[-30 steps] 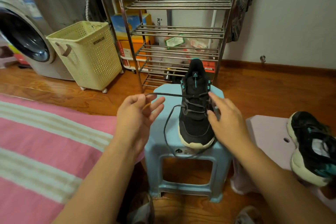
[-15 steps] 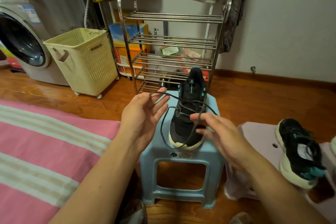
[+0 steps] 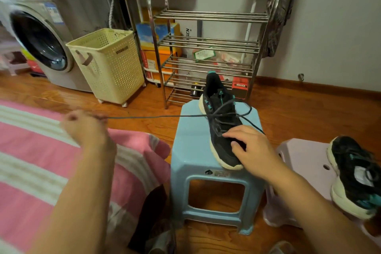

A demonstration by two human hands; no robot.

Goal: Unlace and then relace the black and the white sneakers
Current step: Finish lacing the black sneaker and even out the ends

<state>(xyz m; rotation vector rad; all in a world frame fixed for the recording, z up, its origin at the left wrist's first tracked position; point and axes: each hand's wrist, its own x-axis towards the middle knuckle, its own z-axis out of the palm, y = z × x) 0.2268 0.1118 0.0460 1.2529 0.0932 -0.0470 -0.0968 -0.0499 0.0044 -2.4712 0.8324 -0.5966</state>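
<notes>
- A black mesh sneaker with a cream sole and teal eyelet tabs [image 3: 221, 128] stands on a pale blue plastic stool [image 3: 191, 150], toe toward the camera and heel toward the back edge of the stool.
- Its tongue stands upright and carries a small triangular logo.
- A thin dark shoelace [image 3: 156, 117] is threaded loosely through the upper eyelets; several slack loops cross over the tongue and one loop hangs off the right side of the sneaker.
- One end of the shoelace runs out in a taut, nearly level line to the left of the stool.
- The left hand [image 3: 84, 128] is well to the left of the stool, over a pink and white striped bedcover [image 3: 35, 171]; it is blurred, and its curled fingers pinch the end of the shoelace.
- The right hand [image 3: 250, 148] lies on the sneaker's toe and vamp, fingers spread and fairly straight, pressing the sneaker down on the stool without curling round it.
- A second black and teal sneaker with a cream sole [image 3: 354, 175] lies on a pale lilac plastic stool [image 3: 303, 159], just right of the blue stool.
- Behind the blue stool stands a steel-tube shoe rack [image 3: 208, 47]; left of that rack are a cream perforated laundry basket [image 3: 109, 66] and a front-loading washing machine [image 3: 39, 41].
</notes>
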